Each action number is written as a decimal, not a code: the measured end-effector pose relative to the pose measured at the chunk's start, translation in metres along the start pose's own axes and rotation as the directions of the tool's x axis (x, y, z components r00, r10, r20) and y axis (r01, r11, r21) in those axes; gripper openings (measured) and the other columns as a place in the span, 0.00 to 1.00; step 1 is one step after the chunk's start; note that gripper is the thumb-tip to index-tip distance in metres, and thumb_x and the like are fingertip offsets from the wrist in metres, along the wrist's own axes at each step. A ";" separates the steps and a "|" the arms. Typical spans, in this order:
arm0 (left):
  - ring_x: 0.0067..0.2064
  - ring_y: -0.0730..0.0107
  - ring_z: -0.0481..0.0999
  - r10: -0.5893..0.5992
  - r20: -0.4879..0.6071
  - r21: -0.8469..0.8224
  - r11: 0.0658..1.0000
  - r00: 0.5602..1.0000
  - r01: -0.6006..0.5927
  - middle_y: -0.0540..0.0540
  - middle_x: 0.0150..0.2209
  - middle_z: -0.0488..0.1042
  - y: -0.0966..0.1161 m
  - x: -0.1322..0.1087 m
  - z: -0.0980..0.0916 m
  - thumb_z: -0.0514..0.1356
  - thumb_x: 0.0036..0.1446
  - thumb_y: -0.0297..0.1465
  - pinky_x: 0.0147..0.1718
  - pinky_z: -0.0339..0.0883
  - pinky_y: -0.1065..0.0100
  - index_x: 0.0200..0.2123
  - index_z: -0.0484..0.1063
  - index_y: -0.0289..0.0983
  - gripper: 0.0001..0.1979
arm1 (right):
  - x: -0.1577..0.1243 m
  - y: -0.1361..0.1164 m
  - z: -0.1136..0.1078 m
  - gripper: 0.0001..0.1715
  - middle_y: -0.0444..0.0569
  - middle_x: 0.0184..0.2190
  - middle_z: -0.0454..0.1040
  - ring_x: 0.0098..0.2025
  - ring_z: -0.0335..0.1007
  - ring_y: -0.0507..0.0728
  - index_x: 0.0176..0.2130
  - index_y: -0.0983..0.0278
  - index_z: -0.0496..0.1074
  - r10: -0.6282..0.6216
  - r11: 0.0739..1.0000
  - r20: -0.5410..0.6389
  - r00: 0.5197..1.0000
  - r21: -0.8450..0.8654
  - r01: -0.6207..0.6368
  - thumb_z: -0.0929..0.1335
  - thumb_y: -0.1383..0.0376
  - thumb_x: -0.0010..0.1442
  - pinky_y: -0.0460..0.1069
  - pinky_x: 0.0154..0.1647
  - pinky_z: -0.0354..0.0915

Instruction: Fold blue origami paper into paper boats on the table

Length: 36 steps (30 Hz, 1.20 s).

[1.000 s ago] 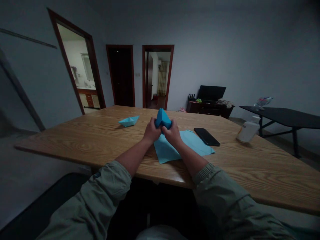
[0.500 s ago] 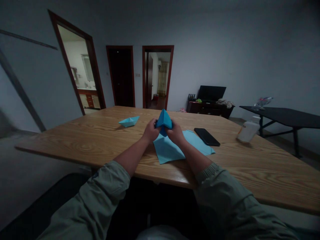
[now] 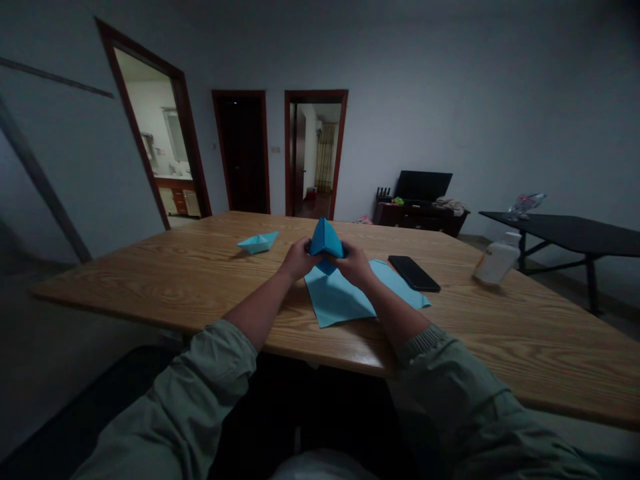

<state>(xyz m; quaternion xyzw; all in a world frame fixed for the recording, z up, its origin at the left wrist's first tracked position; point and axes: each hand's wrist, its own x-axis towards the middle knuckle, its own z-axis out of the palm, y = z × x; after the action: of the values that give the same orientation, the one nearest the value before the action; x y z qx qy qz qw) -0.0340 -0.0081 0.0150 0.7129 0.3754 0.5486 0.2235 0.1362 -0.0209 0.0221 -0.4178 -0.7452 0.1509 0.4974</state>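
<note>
Between both hands is a folded blue paper shape (image 3: 326, 240) with a pointed top and flaps spread apart. My left hand (image 3: 299, 259) grips its left side and my right hand (image 3: 355, 261) its right side; the fingertips are partly hidden behind the paper. Beneath my hands lie light blue paper sheets (image 3: 345, 303) on the wooden table (image 3: 200, 280). Off to the left, a light blue paper boat (image 3: 259, 243) stands on the table.
A black phone (image 3: 414, 274) lies by the sheets' right edge. Farther right stands a white bottle (image 3: 497, 260). Beyond the table are a dark cabinet (image 3: 425, 217) with a screen (image 3: 424, 186) and a black table (image 3: 575, 230).
The held paper has shifted slightly left and its lower flaps look a little wider apart. My hands have moved slightly outward with it. The paper boat and phone stay put.
</note>
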 end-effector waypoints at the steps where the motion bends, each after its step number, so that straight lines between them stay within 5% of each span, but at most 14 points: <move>1: 0.31 0.73 0.68 -0.003 0.027 -0.029 1.000 1.000 0.004 0.53 0.28 0.70 -0.002 0.001 -0.001 0.60 0.41 0.24 0.30 0.63 0.71 0.31 0.69 0.34 0.10 | 0.000 0.002 -0.002 0.15 0.44 0.26 0.71 0.30 0.63 0.53 0.34 0.67 0.73 -0.007 1.000 0.011 1.000 0.004 0.007 0.69 0.59 0.48 0.46 0.30 0.58; 6: 0.32 0.72 0.71 -0.024 0.122 -0.117 0.992 0.992 0.039 0.51 0.31 0.72 -0.005 0.003 -0.006 0.60 0.40 0.22 0.33 0.65 0.70 0.34 0.70 0.34 0.13 | 0.001 0.006 -0.006 0.16 0.44 0.28 0.72 0.30 0.63 0.53 0.36 0.67 0.73 -0.026 0.998 0.108 0.994 0.053 0.021 0.69 0.58 0.48 0.47 0.31 0.60; 13: 0.32 0.70 0.69 0.077 -0.041 0.120 0.990 0.996 -0.072 0.50 0.30 0.70 0.015 -0.007 0.007 0.60 0.44 0.23 0.32 0.64 0.69 0.34 0.67 0.36 0.11 | -0.002 -0.002 0.005 0.16 0.46 0.29 0.74 0.30 0.66 0.55 0.38 0.66 0.71 0.024 0.996 -0.042 0.999 -0.090 -0.027 0.67 0.66 0.46 0.48 0.31 0.61; 17: 0.33 0.69 0.69 0.120 -0.087 0.205 0.974 0.989 -0.100 0.50 0.30 0.69 0.019 -0.009 0.008 0.59 0.45 0.24 0.33 0.63 0.68 0.33 0.66 0.37 0.09 | -0.003 -0.005 0.007 0.13 0.47 0.29 0.74 0.31 0.67 0.56 0.36 0.66 0.72 -0.012 0.994 -0.029 0.999 -0.111 0.009 0.66 0.67 0.47 0.48 0.32 0.61; 36: 0.36 0.67 0.71 0.186 -0.089 0.312 0.938 0.978 -0.150 0.47 0.34 0.72 0.026 -0.011 0.002 0.56 0.49 0.23 0.36 0.63 0.68 0.37 0.67 0.38 0.10 | -0.007 -0.012 0.005 0.28 0.48 0.35 0.75 0.35 0.70 0.59 0.50 0.62 0.67 -0.077 0.987 -0.087 0.993 -0.146 0.064 0.67 0.66 0.48 0.51 0.36 0.63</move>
<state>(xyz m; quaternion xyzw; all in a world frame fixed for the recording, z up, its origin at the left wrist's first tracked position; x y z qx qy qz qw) -0.0259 -0.0324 0.0263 0.7347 0.4052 0.5425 0.0411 0.1273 -0.0324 0.0230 -0.4322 -0.7446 0.0596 0.5051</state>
